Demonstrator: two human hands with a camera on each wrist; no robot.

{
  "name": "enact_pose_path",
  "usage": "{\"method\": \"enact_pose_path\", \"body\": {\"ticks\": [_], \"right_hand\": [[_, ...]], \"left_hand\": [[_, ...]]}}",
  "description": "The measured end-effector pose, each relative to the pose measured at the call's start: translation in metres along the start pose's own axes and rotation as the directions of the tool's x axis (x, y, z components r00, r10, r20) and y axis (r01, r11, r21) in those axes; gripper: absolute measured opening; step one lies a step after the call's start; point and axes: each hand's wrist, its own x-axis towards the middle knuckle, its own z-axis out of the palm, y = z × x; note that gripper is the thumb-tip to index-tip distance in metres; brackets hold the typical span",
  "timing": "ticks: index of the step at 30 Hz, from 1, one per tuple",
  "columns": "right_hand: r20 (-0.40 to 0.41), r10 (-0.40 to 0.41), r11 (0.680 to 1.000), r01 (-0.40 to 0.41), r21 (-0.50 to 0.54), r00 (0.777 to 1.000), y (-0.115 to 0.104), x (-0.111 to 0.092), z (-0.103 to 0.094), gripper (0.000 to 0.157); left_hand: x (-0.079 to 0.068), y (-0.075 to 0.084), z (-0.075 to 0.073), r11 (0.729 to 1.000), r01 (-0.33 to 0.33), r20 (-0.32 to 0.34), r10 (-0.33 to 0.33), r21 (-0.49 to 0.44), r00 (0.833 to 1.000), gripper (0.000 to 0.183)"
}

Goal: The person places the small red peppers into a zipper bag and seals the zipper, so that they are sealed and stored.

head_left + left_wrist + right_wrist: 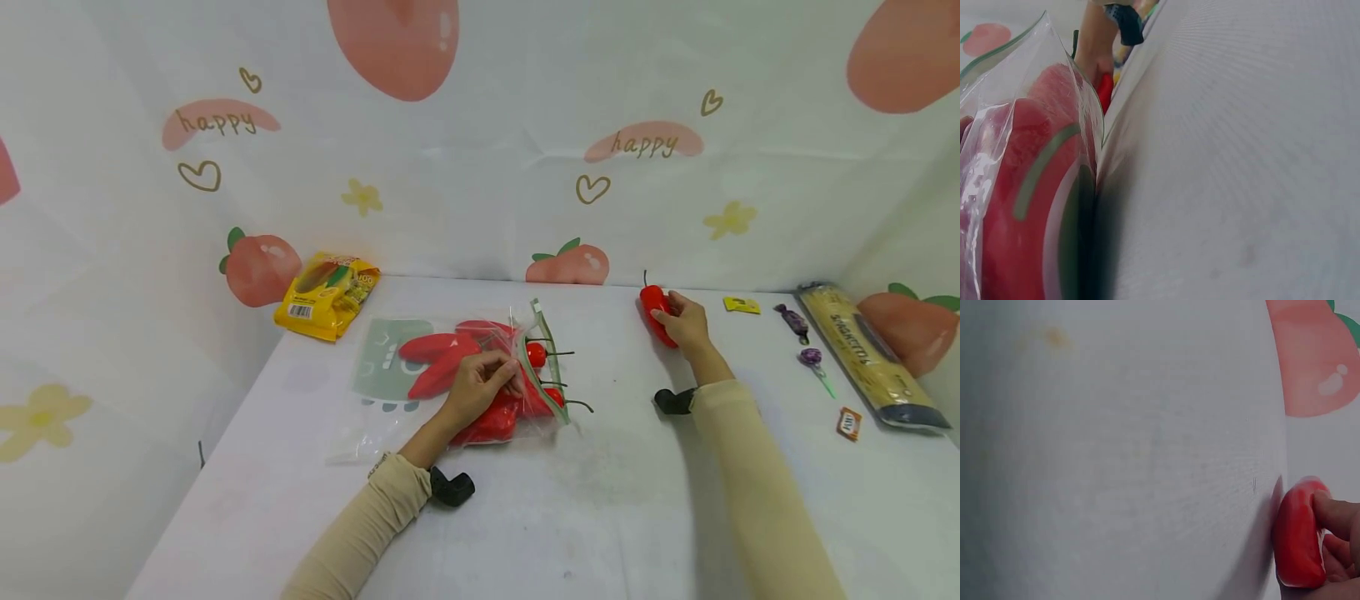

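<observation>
A clear zip bag (397, 429) with a green-edged mouth lies on the table, holding several red peppers (438, 375). Two of the stems poke out through the mouth on its right side. My left hand (480, 385) pinches the bag's film close to that mouth. In the left wrist view the peppers (1022, 250) fill the bag, and its printed pattern lies over them. Farther right, my right hand (688, 325) holds another red pepper (652, 307) between thumb and fingers, its stem pointing to the back wall. The right wrist view shows this pepper (1297, 544) beside its shadow.
A yellow snack packet (326, 296) stands at the back left. On the right are a long spaghetti pack (870, 354), a yellow sweet (741, 305), a purple wrapped candy (792, 322), a lollipop (811, 358) and an orange-brown sachet (849, 423). A patterned cloth wall rises behind the table.
</observation>
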Motion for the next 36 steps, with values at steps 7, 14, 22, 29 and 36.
{"method": "enact_pose_path", "body": {"ticks": [7,14,22,29,36], "right_hand": [[-0.036,-0.025,0.998,0.027,0.060,0.999,-0.013,-0.008,0.007,0.060],[-0.075,-0.063,0.943,0.084,0.323,0.995,-0.042,-0.027,0.019,0.059],[-0.061,-0.070,0.834,0.092,0.545,0.996,-0.071,-0.061,0.047,0.071],[-0.038,0.120,0.730,-0.062,0.680,0.992,-0.081,-0.090,0.086,0.068],[-0.003,0.071,0.586,-0.039,0.809,0.997,-0.074,-0.103,0.111,0.063]], "left_hand": [[0.000,0.002,0.001,1.000,-0.005,0.000,0.005,-0.016,1.000,0.018],[-0.001,0.018,0.001,1.000,0.022,-0.011,-0.022,-0.009,1.000,0.013],[-0.001,0.028,0.002,1.000,0.019,-0.007,-0.019,-0.008,1.000,0.014],[0.001,0.029,0.002,1.000,-0.008,-0.008,0.008,-0.008,1.000,0.014],[0.001,0.029,0.004,1.000,-0.007,-0.007,0.007,0.006,1.000,0.015]]}}
